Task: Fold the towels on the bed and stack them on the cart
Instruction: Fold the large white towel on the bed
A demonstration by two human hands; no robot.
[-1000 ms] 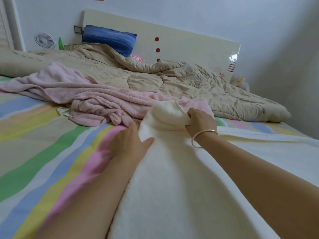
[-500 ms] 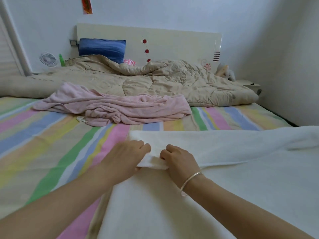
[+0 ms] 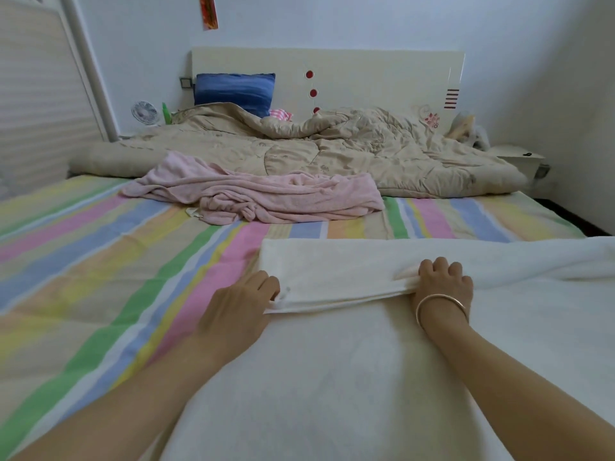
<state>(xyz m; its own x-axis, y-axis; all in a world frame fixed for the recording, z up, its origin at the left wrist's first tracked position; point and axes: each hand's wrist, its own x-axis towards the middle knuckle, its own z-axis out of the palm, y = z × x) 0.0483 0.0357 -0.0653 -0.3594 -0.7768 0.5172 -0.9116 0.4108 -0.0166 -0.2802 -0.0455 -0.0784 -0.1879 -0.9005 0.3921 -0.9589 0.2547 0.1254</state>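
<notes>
White towel [image 3: 332,377] pinched by left hand [image 3: 234,306], right hand [image 3: 444,282]; one pink towel [image 3: 283,201].

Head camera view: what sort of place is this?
Most likely a home bedroom. A striped sheet covers a wide mattress, a cream headboard stands against the wall, and a rumpled beige quilt lies by a blue pillow.

Rumpled beige quilt [image 3: 332,151], blue pillow [image 3: 233,91] against cream headboard [image 3: 366,71], small white fan [image 3: 144,112], green bottle [image 3: 165,112]

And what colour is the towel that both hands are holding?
The towel is plain cream white, seen in the head view.
</notes>
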